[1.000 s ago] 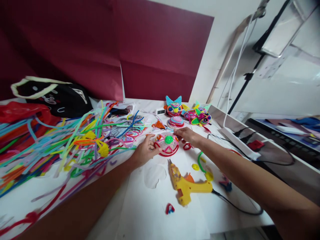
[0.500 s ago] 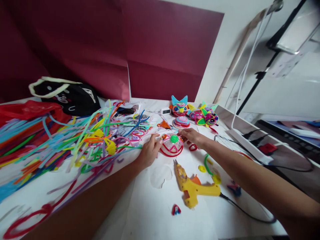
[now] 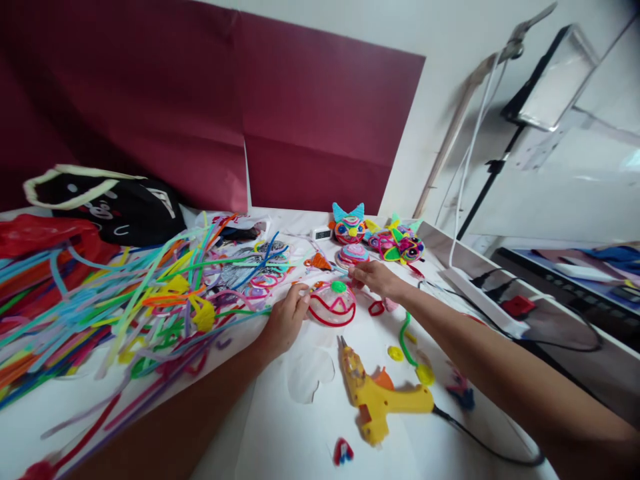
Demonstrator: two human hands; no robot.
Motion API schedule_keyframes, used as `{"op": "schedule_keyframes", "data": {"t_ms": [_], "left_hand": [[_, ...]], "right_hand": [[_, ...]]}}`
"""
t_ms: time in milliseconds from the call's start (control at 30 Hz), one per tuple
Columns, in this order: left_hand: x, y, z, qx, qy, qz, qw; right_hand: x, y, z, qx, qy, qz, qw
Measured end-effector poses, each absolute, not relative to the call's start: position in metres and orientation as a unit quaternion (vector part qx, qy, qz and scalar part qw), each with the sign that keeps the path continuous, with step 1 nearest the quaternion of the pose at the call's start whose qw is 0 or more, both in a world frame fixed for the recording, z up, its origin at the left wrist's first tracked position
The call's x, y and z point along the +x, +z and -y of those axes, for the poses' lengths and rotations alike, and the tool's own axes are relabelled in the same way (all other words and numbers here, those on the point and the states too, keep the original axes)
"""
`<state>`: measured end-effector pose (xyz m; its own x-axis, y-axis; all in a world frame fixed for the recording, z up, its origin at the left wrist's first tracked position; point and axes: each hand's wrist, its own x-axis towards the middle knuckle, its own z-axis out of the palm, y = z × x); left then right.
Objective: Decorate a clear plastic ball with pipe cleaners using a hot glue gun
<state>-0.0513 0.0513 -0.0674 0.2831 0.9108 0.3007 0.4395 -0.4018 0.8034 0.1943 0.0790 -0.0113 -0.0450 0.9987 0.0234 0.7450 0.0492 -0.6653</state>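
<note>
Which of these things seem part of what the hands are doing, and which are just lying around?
Part of it, it seems:
Red-trimmed clear dome, between the left hand and right hand
Yellow glue gun, lying close by
Pipe cleaners, likely material

Probably just lying around:
Black bag
Small white clock
Blue-eared figure
</note>
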Motion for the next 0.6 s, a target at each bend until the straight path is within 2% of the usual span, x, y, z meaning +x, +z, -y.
{"op": "schedule_keyframes", "data": {"t_ms": [233,600], "left_hand": [[-0.051,-0.068,-0.053,0.718,0.387,-0.470,0.336],[-0.053,-0.072,-0.056,0.698,0.390,-0.464,0.381]], "right_hand": [[0.225,-0.003,-0.125,-0.676,0.102,0.694,0.226],[0.224,-0.029,-0.191,-0.708,0.093,0.672,0.195]]}}
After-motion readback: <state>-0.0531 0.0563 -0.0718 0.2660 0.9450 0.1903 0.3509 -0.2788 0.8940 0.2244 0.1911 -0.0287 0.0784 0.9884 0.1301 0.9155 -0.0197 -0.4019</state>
